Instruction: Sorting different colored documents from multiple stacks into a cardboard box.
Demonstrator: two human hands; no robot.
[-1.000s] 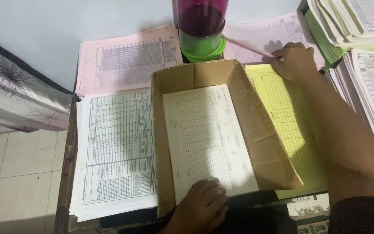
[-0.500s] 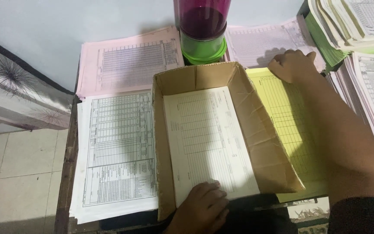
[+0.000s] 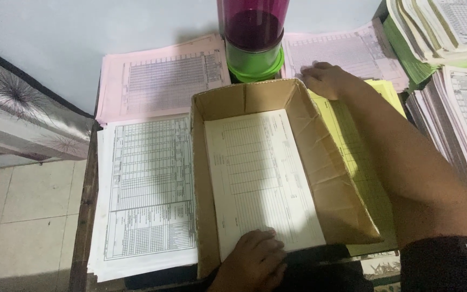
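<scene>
Looking down, I see my left hand (image 3: 252,258) lying flat, fingers spread, on the near edge of the white form (image 3: 260,178) inside the cardboard box (image 3: 330,184). My right hand (image 3: 328,80) rests on the yellow sheets (image 3: 371,178) just beside the box, by the pink stack (image 3: 347,51); whether it pinches a sheet, I cannot tell.
</scene>
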